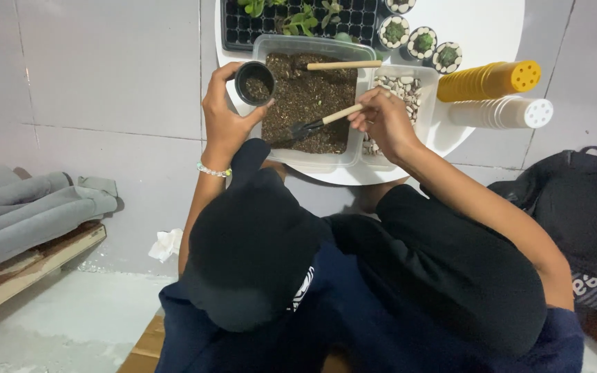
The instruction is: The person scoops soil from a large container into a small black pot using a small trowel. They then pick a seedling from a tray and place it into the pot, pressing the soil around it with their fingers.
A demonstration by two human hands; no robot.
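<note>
My left hand (224,114) holds a small black pot (254,81) with a little soil in it, beside the left edge of a clear tub of dark soil (312,97). My right hand (383,119) grips the wooden handle of a small black shovel (312,126), whose blade rests in the soil near the tub's front. A second wooden-handled tool (343,65) lies across the tub's far side. A clear tub of pale pebbles (402,90) sits just right of the soil tub, under my right hand.
All stands on a round white table (478,31). A black seedling tray (298,21) with green plants is at the back, three potted succulents (421,43) beside it. Stacks of yellow pots (488,81) and white pots (502,112) lie at right. A black bag (578,200) sits right.
</note>
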